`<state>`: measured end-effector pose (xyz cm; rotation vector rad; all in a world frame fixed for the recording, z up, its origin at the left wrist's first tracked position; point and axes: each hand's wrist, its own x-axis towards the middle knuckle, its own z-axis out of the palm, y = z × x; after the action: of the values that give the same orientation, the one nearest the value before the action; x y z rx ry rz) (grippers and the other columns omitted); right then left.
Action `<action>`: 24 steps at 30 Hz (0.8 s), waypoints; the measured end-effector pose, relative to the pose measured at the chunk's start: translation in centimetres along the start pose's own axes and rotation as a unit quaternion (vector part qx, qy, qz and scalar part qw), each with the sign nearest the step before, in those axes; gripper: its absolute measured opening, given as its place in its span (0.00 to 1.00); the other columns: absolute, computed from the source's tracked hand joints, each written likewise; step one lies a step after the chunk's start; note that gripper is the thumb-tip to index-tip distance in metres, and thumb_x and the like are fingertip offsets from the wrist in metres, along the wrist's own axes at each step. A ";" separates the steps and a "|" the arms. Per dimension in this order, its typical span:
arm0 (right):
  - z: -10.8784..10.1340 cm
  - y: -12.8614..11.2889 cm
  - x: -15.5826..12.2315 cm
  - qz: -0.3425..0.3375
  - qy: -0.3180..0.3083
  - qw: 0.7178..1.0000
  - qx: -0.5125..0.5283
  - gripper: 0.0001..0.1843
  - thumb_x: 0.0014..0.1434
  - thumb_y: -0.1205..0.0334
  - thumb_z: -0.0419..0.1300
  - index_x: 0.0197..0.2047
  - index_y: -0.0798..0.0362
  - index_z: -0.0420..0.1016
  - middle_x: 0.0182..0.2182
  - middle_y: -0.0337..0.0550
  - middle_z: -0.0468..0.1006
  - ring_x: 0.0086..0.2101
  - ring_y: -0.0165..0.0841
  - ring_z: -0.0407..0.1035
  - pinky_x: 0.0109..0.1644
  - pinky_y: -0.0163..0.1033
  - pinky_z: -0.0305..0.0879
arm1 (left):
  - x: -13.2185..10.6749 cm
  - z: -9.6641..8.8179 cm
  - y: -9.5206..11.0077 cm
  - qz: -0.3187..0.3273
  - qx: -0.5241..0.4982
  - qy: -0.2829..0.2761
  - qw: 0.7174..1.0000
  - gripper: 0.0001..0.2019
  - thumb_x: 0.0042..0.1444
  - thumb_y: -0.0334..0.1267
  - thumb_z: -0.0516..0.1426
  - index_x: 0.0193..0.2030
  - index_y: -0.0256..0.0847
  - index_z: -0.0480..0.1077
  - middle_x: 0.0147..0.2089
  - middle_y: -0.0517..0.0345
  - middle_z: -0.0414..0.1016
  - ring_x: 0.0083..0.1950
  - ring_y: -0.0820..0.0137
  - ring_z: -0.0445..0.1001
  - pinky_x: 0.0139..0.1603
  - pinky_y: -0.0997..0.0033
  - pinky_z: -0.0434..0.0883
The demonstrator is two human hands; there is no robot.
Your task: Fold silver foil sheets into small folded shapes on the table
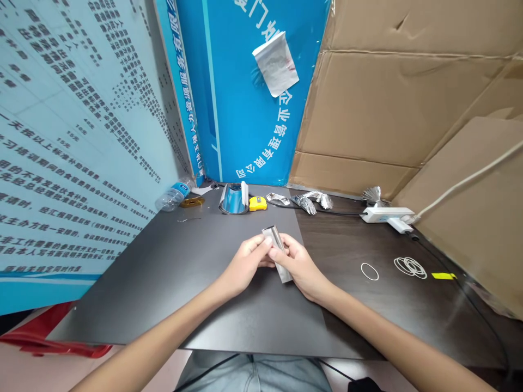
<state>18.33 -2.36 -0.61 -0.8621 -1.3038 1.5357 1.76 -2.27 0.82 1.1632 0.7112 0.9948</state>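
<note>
A narrow, flat silvery strip (285,274), shiny like foil or plastic film, is held at a slant above the middle of the table. My left hand (245,264) pinches its upper part from the left, with thumb on top and fingers beneath. From the right, my right hand (303,268) grips the same strip, its thumb pressed on the face close to the left thumb. Both hands are closed on it. The lower end sticks out below the thumbs; what the strip is made of or contains I cannot make out.
Along the back are a plastic bottle (175,196), tape roll (192,202), blue shiny curved piece (234,200), yellow tape measure (257,203) and silvery bundles (306,204). To the right lie a power strip (386,214), white rings (412,267) and a yellow tag (443,276).
</note>
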 end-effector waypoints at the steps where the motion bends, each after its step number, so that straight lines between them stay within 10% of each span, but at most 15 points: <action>1: -0.1 -0.1 0.0 -0.006 -0.004 1.000 -0.013 0.24 0.58 0.46 0.72 0.53 0.47 0.75 0.45 0.42 0.79 0.45 0.38 0.74 0.51 0.43 0.72 | 0.0 0.1 0.2 0.007 0.011 0.001 1.000 0.25 0.65 0.59 0.60 0.49 0.35 0.77 0.44 0.46 0.82 0.43 0.62 0.80 0.48 0.64 0.75; 13: -1.0 -1.6 0.4 -0.066 0.064 0.994 -0.058 0.15 0.59 0.48 0.72 0.42 0.49 0.80 0.42 0.43 0.79 0.43 0.38 0.73 0.52 0.43 0.71 | -0.8 0.1 0.6 0.084 0.256 -0.004 0.963 0.20 0.73 0.51 0.51 0.46 0.38 0.77 0.40 0.57 0.78 0.43 0.65 0.74 0.48 0.68 0.70; 24: -1.2 -1.9 0.1 -0.068 0.071 0.995 -0.035 0.12 0.62 0.50 0.70 0.40 0.50 0.81 0.37 0.40 0.79 0.38 0.34 0.70 0.46 0.38 0.68 | -0.7 0.1 0.4 0.117 0.154 0.088 0.977 0.12 0.62 0.44 0.66 0.47 0.39 0.81 0.46 0.51 0.85 0.46 0.63 0.82 0.52 0.67 0.77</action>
<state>19.77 -1.81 1.03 -0.8901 -1.2912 1.3062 1.47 -2.95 1.16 1.4650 0.9069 1.2258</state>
